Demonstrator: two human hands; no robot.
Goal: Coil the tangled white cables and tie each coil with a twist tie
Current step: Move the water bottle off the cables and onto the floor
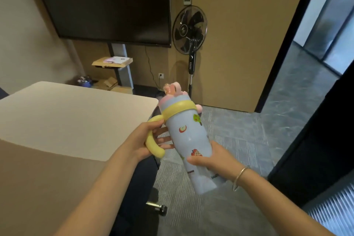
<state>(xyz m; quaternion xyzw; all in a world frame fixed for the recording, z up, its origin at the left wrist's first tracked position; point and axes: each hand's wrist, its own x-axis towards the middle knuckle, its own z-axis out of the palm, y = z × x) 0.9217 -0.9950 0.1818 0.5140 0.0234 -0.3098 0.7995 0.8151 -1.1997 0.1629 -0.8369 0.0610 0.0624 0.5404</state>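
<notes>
Tangled white cables: I could not tell from my head-camera feed where they lay. What the feed showed was a pale blue plastic drinking bottle (191, 140), printed with small fruit pictures and topped by a yellow collar and a pink lid, held tilted in the air between both hands, just off the near corner of a beige rounded-corner table (67, 117). The left hand (145, 140) was closed around the bottle's curved yellow handle (151, 145), thumb over the top and fingers threaded through the loop toward the bottle's wall. The right hand (208, 159), with a thin metal bangle (240, 176) at the wrist, was clamped on the bottle's lower half, thumb across the front. A brown cardboard surface (38, 188) filled the lower left, beside the left forearm. Behind stood a large dark wall screen (107, 2) and a black pedestal fan (189, 30) against a tan panel wall. Grey patterned carpet (239, 140) covered the floor below the bottle, where a black chair castor (162, 210) showed.
</notes>
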